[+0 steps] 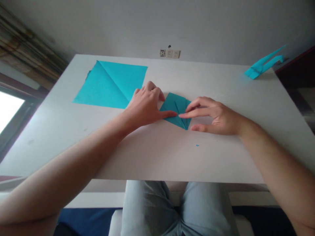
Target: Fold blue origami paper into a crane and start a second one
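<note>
A small folded piece of blue origami paper [180, 103] lies flat on the white table [157, 154], with crease lines and layered flaps on its top. My left hand [147, 103] is at its left side, thumb pressed onto the paper and the other fingers bent at the far left edge; their tips are partly hidden. From the right, my right hand [213, 116] rests its index fingertip near the middle of the paper, close to my left thumb. Its fingers are stretched out, and its thumb is apart, beside the paper's near right corner.
A larger blue paper sheet [110, 83] with a diagonal crease lies at the back left, partly behind my left hand. At the far right corner stands a folded blue paper figure [263, 65]. A tiny blue scrap [197, 145] lies near me. Wall sockets [169, 53] are behind the table.
</note>
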Tool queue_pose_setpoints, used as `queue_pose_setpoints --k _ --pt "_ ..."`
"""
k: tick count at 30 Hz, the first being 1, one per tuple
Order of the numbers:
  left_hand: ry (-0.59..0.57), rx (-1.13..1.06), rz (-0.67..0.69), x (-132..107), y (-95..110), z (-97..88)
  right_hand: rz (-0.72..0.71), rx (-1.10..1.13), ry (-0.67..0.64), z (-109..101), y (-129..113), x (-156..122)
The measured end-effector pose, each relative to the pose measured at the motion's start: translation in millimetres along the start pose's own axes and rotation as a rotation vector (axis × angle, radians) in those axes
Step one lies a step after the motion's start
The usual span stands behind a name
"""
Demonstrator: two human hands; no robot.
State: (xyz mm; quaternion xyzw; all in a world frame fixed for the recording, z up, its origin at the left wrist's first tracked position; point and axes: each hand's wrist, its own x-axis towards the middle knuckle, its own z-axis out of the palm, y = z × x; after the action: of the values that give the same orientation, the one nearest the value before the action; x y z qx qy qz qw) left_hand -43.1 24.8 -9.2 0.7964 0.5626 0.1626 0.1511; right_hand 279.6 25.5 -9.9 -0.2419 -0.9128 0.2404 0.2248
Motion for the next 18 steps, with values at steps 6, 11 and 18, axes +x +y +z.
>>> queue_pose_setpoints --k 6,11,18 --pt "-0.095 -0.037 -0.021 -2 12 -3.5 0.237 -0.204 0.191 10 20 3" --pt "-0.110 -0.080 0.028 -4 12 -5.2 0.292 -0.164 0.204 17 25 4" --pt "-0.138 -0.116 0.110 -1 12 -1.0 0.448 -0.058 0.189 13 23 9"
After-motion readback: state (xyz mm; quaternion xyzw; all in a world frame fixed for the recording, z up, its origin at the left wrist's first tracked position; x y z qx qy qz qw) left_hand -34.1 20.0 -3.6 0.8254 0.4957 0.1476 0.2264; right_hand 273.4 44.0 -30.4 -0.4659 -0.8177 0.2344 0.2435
